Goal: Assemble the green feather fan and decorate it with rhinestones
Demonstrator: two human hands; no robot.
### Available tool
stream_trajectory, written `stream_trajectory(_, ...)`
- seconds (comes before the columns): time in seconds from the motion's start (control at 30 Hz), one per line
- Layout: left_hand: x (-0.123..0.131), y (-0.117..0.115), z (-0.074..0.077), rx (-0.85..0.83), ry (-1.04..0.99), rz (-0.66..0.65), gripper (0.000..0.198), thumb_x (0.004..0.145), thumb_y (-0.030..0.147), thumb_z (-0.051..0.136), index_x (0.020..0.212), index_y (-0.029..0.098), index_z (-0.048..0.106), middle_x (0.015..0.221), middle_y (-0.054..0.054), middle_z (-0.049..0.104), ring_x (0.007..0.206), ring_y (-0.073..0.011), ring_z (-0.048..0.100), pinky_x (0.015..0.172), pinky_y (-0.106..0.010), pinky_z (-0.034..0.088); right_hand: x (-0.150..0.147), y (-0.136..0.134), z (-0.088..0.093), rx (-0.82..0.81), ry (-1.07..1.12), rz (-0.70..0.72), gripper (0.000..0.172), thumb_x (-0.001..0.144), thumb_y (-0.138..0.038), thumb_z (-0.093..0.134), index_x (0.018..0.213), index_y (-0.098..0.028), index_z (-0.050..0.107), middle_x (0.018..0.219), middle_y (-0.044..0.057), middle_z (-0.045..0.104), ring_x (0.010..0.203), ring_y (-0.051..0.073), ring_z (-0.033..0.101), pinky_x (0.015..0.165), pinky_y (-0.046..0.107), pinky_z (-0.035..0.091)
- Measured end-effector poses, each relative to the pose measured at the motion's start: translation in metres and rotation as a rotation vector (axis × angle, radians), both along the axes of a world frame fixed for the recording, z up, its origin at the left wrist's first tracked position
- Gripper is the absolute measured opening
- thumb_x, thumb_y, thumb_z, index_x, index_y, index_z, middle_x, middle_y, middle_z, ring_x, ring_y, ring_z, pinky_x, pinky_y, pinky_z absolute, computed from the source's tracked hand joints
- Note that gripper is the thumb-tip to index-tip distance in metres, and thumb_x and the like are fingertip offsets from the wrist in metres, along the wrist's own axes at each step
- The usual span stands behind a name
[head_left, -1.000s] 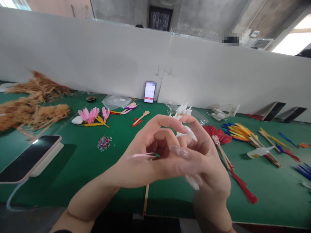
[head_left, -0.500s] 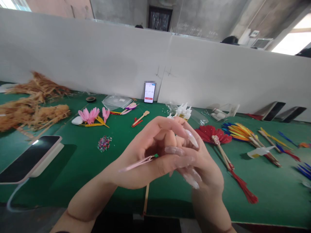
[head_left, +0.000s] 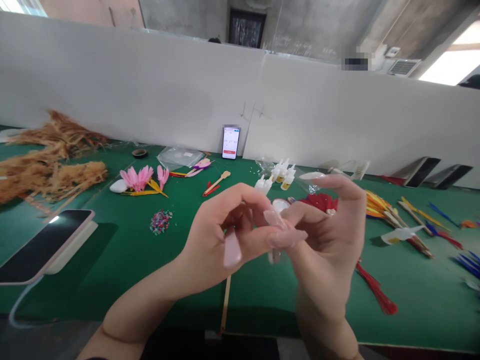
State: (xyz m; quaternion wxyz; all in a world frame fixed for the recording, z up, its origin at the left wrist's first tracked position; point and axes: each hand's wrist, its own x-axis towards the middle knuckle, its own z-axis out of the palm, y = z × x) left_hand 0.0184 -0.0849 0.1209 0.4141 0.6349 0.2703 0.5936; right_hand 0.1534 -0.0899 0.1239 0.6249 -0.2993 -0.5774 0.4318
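My left hand (head_left: 221, 235) is closed, with pale pink tweezers (head_left: 232, 247) lodged in it, their broad rounded end sticking out below the fingers. Its thumb and index fingertips press together. Against these fingertips rest the thumb and curled fingers of my right hand (head_left: 330, 245), whose index finger reaches out above, apart from the rest. What lies between the fingertips is hidden. Under my hands a thin wooden stick (head_left: 226, 305) crosses the table's front edge. Just behind them shows part of a round white object (head_left: 280, 205).
The green table (head_left: 150, 280) holds a pile of coloured sequins (head_left: 161, 221), pink feathers (head_left: 138, 179), white glue bottles (head_left: 288, 177) and a red feather fan (head_left: 318, 202). A glue bottle (head_left: 399, 235) lies right. A phone (head_left: 231, 142) leans on the white partition (head_left: 150, 85); another phone (head_left: 48, 245) lies left.
The tweezers have swung from pointing left to hanging downward, and the green bit at their tip no longer shows. My right hand has shifted right and its index finger has lifted away.
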Motion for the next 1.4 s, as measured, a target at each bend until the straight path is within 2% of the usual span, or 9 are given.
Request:
stream_trajectory(0.17,0.003,0.0,-0.006,0.172,0.052,0.133,0.009,0.085,0.015,0.066,0.081,0.02,0.059,0.062,0.004,0.058,0.05,-0.0072,0.05,0.045,-0.02,0.036,0.0,0.003,-0.006,-0.026,-0.051,0.031,0.041,0.084,-0.019,0.069,0.11,-0.035,0.042,0.049,-0.013,0.049,0.034,0.009,0.048,0.035,0.021,0.04)
stream_trajectory(0.27,0.002,0.001,-0.007,0.213,0.074,0.175,0.01,0.085,0.017,0.067,0.079,0.02,0.059,0.062,0.003,0.057,0.051,-0.0085,0.049,0.045,-0.021,0.037,0.002,0.006,-0.007,-0.124,0.001,0.146,0.038,0.086,-0.023,0.068,0.112,-0.035,0.044,0.049,-0.014,0.046,0.03,0.008,0.044,0.031,0.018,0.037)
stream_trajectory(0.57,-0.014,0.005,-0.003,0.28,0.177,0.062,0.01,0.082,0.018,0.07,0.081,0.02,0.061,0.067,0.004,0.054,0.053,-0.0072,0.047,0.047,-0.02,0.036,0.003,0.013,-0.008,-0.291,0.161,0.511,0.031,0.086,-0.024,0.066,0.11,-0.031,0.046,0.044,-0.016,0.042,0.026,0.003,0.038,0.029,0.01,0.032)
stream_trajectory(0.77,-0.015,0.006,0.002,0.294,0.223,0.025,0.007,0.088,0.017,0.061,0.083,0.021,0.061,0.068,0.003,0.054,0.055,-0.0078,0.049,0.049,-0.02,0.038,0.003,0.01,-0.003,-0.361,0.248,0.609,0.02,0.09,-0.022,0.061,0.105,-0.027,0.049,0.039,-0.016,0.041,0.025,0.001,0.028,0.03,0.008,0.026)
stream_trajectory(0.87,-0.015,0.006,0.002,0.274,0.216,0.008,0.015,0.095,0.023,0.052,0.084,0.02,0.062,0.067,0.002,0.055,0.053,-0.0066,0.047,0.049,-0.02,0.039,0.003,0.008,-0.003,-0.341,0.268,0.636,0.019,0.091,-0.026,0.061,0.106,-0.027,0.049,0.039,-0.016,0.041,0.025,0.001,0.028,0.03,0.008,0.027)
stream_trajectory(1.0,-0.011,0.004,0.0,0.286,0.174,0.043,0.02,0.092,0.037,0.057,0.086,0.019,0.063,0.068,0.001,0.056,0.053,-0.0071,0.048,0.045,-0.02,0.038,0.001,0.007,-0.006,-0.305,0.221,0.538,0.023,0.091,-0.02,0.061,0.107,-0.03,0.049,0.042,-0.016,0.043,0.027,0.001,0.035,0.031,0.007,0.03)
stream_trajectory(1.13,-0.005,0.001,-0.002,0.249,0.173,0.208,0.009,0.082,0.018,0.07,0.078,0.018,0.062,0.062,0.004,0.058,0.048,-0.0053,0.05,0.041,-0.017,0.036,-0.002,0.006,-0.011,-0.139,0.137,0.285,0.03,0.09,-0.018,0.063,0.11,-0.034,0.047,0.048,-0.015,0.045,0.029,0.002,0.041,0.031,0.01,0.036)
stream_trajectory(1.23,0.002,0.0,-0.002,0.206,0.122,0.199,0.01,0.082,0.014,0.068,0.076,0.017,0.061,0.058,0.006,0.056,0.046,-0.0044,0.051,0.039,-0.015,0.038,-0.003,0.004,-0.011,-0.029,0.066,0.091,0.035,0.088,-0.017,0.065,0.111,-0.035,0.047,0.05,-0.014,0.045,0.032,0.004,0.044,0.033,0.012,0.04)
stream_trajectory(1.4,0.013,0.002,-0.005,0.235,-0.047,0.182,0.017,0.087,0.015,0.062,0.072,0.015,0.056,0.055,0.007,0.051,0.04,-0.0004,0.043,0.036,-0.01,0.034,-0.008,0.003,-0.013,0.006,0.114,0.08,0.032,0.089,-0.017,0.063,0.111,-0.035,0.048,0.052,-0.014,0.045,0.032,0.003,0.042,0.033,0.012,0.038)
